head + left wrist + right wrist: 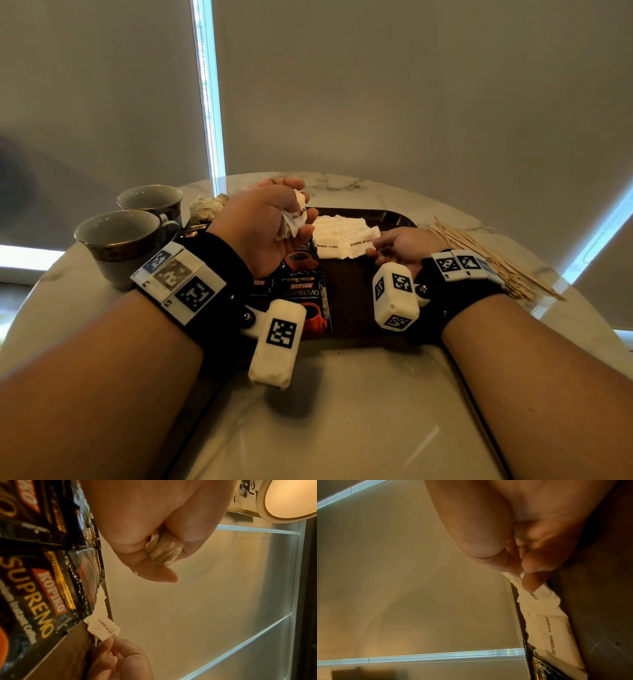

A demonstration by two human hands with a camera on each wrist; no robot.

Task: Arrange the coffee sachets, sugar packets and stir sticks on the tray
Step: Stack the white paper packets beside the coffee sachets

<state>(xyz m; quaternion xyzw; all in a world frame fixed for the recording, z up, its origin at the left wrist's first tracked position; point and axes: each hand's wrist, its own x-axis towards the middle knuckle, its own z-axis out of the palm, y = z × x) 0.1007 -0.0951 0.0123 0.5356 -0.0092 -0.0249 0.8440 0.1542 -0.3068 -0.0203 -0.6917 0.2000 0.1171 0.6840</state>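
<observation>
Looking down from the head view, we note the left hand point(265, 222) raised above the dark tray point(352, 291), fingers curled round a bunch of white sugar packets point(295, 215). The right hand point(404, 245) lies low on the tray and pinches the near end of one brown sugar packet point(361, 244), which sits at the right end of a row of sugar packets point(337, 229) along the tray's far part. Black Kopiko coffee sachets point(303, 294) lie on the tray's left part, partly hidden under the left wrist. Only this view shows the stir sticks point(486, 257): a loose heap on the marble surface point(342, 394), off the tray at its right edge. It alone also shows two cups point(123, 246) and a crumpled paper wad point(207, 207) at left on the surface.

The left wrist view adds detail: white paper wedged inside the left hand's point(154, 536) curled fingers, the sachet lettering close up, and the right hand's fingertips point(109, 642) closed on the packet's edge point(102, 627).

The right wrist view is blurred. We make out the fingertips point(530, 580) pressed on a packet end, with more packets point(546, 626) running on toward a sachet edge. The pinched packet's far end rests on the tray; whether its near end is lifted, we cannot tell.
</observation>
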